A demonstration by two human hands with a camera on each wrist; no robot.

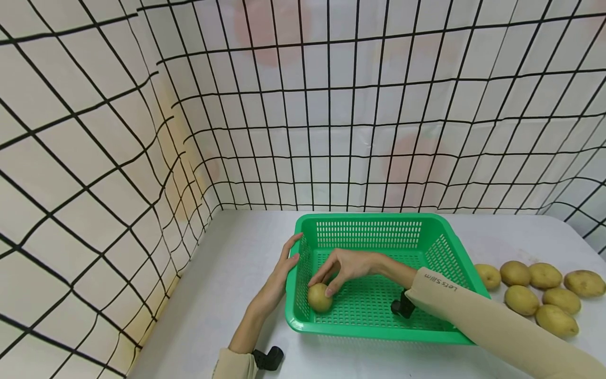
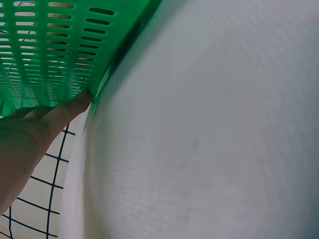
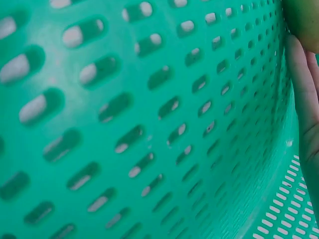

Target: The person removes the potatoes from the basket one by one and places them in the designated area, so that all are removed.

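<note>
Potato (image 1: 319, 297) number one sits on the slotted floor of the green basket (image 1: 369, 223), in the basket's lower left corner as the head view shows it, close against the left wall. The right hand (image 1: 347, 267) reaches in from the right of the frame and curls down over this potato, thumb and fingertips pinching its top, so the hand is closed around it. In the right wrist view only the edge of that hand (image 3: 305, 107) shows at the right border, with a sliver of the potato (image 3: 305, 20) in the upper right corner and the green perforated wall filling the rest. The left hand (image 1: 283, 273) lies outside the basket, fingers straight and flat against the left wall, thumb near the rim; it presses the wall without curling round anything. The left wrist view shows its fingers (image 2: 70, 110) touching the basket's lower edge (image 2: 55, 55) where that meets the white table (image 2: 214, 129). To the right of the basket, in the lower right of the head view, a cluster of loose potatoes (image 1: 539, 292) rests on the table. A black-gridded white curtain (image 1: 94, 158) stands behind and to the left.
</note>
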